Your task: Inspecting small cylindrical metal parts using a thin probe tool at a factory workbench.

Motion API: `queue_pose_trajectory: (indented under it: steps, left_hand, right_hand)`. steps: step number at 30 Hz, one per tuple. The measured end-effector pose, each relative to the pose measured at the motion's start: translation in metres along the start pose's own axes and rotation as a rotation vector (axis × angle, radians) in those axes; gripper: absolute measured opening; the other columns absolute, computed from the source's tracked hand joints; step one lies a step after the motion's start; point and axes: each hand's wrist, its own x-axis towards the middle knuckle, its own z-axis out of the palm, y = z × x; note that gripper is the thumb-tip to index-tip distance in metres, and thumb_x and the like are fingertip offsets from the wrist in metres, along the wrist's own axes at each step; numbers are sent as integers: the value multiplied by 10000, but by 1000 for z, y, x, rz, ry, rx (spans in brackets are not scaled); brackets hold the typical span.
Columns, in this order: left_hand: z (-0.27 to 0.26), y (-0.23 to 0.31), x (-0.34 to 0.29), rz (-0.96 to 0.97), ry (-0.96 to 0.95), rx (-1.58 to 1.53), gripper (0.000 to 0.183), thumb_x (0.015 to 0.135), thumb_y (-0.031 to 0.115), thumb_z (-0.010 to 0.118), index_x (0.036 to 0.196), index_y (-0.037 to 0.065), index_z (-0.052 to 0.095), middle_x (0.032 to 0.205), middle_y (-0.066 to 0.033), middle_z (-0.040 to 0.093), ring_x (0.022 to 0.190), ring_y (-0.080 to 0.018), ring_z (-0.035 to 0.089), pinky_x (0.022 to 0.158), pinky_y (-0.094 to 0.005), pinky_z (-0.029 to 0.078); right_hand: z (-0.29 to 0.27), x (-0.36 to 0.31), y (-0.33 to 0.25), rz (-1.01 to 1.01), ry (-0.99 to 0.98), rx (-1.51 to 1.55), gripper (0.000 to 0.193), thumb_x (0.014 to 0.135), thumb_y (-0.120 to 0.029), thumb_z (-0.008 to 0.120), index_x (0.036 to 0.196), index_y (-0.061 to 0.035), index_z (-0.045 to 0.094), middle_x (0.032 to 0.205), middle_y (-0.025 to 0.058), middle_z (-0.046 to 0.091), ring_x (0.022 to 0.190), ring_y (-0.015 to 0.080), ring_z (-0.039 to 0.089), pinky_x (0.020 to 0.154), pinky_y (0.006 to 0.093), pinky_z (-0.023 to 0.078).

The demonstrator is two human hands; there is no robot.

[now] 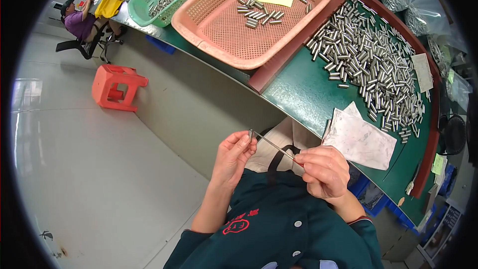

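Between the thumb and fingers of my left hand (pixel 231 155) a small metal cylinder (pixel 251 133) is held upright. My right hand (pixel 324 170) is closed round the back end of a thin metal rod (pixel 275 146), where a bit of red shows. The rod's tip points left and lies at or very near the cylinder's upper part; whether it touches cannot be made out. Both hands are over my lap, in front of the green table (pixel 294 94). A stained white cloth (pixel 362 138) rests on the table, nearest my right hand.
Many loose metal cylinders (pixel 373 65) cover the table within a brown raised border (pixel 284 60). A pink basket (pixel 219 55) holds several cylinders and a yellow paper; a green basket (pixel 142 16) stands beyond it. A red stool (pixel 114 87) and a seated person (pixel 81 22) are at the left.
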Motion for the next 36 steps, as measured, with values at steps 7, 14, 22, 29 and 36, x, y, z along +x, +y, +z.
queue_pose_trajectory:
  steps: [7,14,22,29,36]
  left_hand:
    - [5,-2,-3,-7,-10,13,145,835,93,542,930,-16,550,805,-80,588,716,-120,535,677,-234,447]
    - [3,-1,-4,37,-10,75,132,832,79,543,924,-13,559,809,-83,594,718,-118,543,670,-231,448]
    - [-6,1,-6,135,16,121,124,815,60,565,918,-10,568,804,-89,604,696,-117,555,659,-226,447]
    - [-3,-4,-8,127,-6,2,149,815,66,567,943,-9,558,811,-83,595,704,-120,545,675,-224,440]
    - [-4,0,-4,97,-54,-12,147,832,110,555,936,6,556,820,-50,546,732,-109,502,702,-228,420]
  right_hand:
    - [1,-2,-1,-2,6,3,215,726,-101,651,888,-1,551,803,125,624,681,241,607,541,291,487]
    - [4,-2,-4,-12,-38,-27,183,735,-92,639,868,-1,551,782,128,625,675,244,611,550,291,489]
    - [11,-2,-5,-24,-114,-26,247,652,-84,688,854,16,588,819,122,623,714,238,613,553,276,498]
    - [16,-5,-2,13,-36,3,206,756,-149,639,840,13,543,760,147,624,666,260,622,561,290,498]
    - [21,-2,0,39,-78,75,173,784,-84,595,902,28,534,800,168,623,694,280,627,575,303,503]
